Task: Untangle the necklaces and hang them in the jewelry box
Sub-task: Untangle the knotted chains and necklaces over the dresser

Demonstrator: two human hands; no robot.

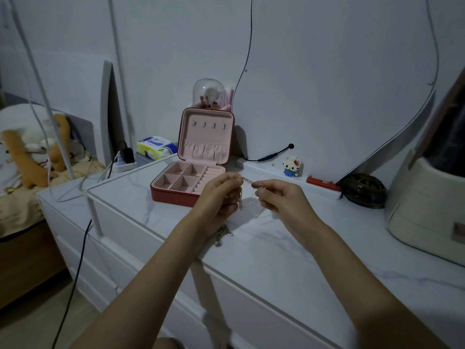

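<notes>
A thin silver necklace [247, 181] is stretched between my two hands above the marble-look dresser top. My left hand [221, 195] pinches one end, and my right hand [276, 195] pinches the other; more of the chain hangs in a loop below them. A second, gold-coloured chain [222, 235] lies on the top under my left wrist. The red jewelry box [191, 157] stands open just behind my hands, its pink lid upright with a row of small hooks [208, 125] that hold nothing, and its tray of compartments is bare.
A glass dome [207, 93] stands behind the box. A small block figure [291, 166], a red flat case [323, 183] and a dark round object [363, 190] sit to the right, with a cream container [427, 205] at far right. A tissue pack [156, 147] and power strip [123, 165] are left.
</notes>
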